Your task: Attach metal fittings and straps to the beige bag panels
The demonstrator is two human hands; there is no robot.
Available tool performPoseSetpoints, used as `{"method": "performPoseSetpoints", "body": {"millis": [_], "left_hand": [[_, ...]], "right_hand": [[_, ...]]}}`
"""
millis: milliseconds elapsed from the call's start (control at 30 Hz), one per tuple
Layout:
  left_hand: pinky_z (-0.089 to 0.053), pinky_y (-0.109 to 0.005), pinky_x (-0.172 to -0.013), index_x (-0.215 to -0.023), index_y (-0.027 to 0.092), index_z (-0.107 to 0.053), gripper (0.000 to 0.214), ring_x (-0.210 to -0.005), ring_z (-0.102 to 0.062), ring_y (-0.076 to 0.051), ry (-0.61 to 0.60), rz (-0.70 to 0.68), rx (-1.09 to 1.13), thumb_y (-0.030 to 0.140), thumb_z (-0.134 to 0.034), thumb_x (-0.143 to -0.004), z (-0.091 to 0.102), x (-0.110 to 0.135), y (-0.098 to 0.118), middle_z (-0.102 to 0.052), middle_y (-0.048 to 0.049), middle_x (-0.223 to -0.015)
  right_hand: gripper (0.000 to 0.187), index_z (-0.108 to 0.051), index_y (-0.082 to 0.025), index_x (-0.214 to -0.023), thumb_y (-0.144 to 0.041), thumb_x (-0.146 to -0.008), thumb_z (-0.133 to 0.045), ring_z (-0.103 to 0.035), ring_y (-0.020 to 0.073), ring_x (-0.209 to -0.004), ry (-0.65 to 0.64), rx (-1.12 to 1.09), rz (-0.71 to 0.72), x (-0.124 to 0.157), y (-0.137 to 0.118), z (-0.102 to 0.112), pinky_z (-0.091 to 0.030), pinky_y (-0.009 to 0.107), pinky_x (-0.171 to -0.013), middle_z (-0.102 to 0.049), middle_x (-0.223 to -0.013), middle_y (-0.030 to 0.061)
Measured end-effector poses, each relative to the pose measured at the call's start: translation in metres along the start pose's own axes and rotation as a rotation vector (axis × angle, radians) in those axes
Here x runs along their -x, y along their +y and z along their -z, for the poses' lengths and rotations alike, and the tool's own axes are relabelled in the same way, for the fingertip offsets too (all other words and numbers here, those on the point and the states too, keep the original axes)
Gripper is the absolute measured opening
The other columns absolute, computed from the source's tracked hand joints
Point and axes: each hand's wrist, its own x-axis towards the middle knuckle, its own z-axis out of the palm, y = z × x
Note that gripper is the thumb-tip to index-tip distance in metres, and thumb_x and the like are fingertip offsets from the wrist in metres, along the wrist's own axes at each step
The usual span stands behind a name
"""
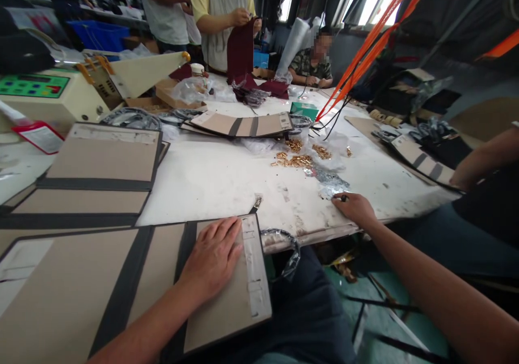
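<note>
My left hand (214, 256) lies flat, fingers stretched out, on a beige board panel (223, 321) with dark fold strips and a pale strip along its right end. A dark strap with a metal clip (257, 203) sticks out from the panel's far edge. Beside the panel, a dark handle (295, 253) wrapped in clear plastic curves over the table edge. Over the table's near right part, my right hand (357, 210) is pinched around a small dark piece (344, 197) whose kind I cannot make out. Small silvery pieces (332, 180) lie just beyond those fingertips.
Gold-coloured metal fittings (298, 161) lie mid-table near stacked panels (243, 125). More folded panels (101, 158) lie left, before a cream machine (77, 91). Orange straps (365, 45) hang down at the right. A co-worker (223, 18) holds maroon material (241, 53); another person's arm (486, 158) reaches in from the right.
</note>
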Motion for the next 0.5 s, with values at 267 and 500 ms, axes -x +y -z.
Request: {"method": "performPoseSetpoints", "body": {"millis": [267, 500], "left_hand": [[-0.035, -0.048, -0.119, -0.154, 0.020, -0.047, 0.053, -0.142, -0.044, -0.029, 0.004, 0.009, 0.011, 0.039, -0.045, -0.105, 0.000, 0.002, 0.001, -0.051, -0.0064, -0.158], [-0.036, -0.049, -0.119, -0.154, 0.021, -0.048, 0.052, -0.141, -0.046, -0.029, 0.028, 0.024, 0.036, 0.038, -0.046, -0.104, 0.002, 0.002, 0.003, -0.053, -0.0063, -0.155]], "right_hand": [[0.025, -0.080, -0.028, -0.092, -0.043, -0.082, -0.062, -0.069, 0.0264, -0.091, -0.012, 0.031, 0.015, -0.007, -0.003, -0.002, -0.044, 0.032, -0.073, -0.078, -0.096, 0.0050], [0.017, -0.073, -0.021, -0.077, -0.034, -0.079, -0.062, -0.067, 0.0228, -0.075, -0.045, -0.038, 0.063, -0.005, -0.012, 0.008, -0.043, 0.030, -0.065, -0.073, -0.073, 0.0051]]}}
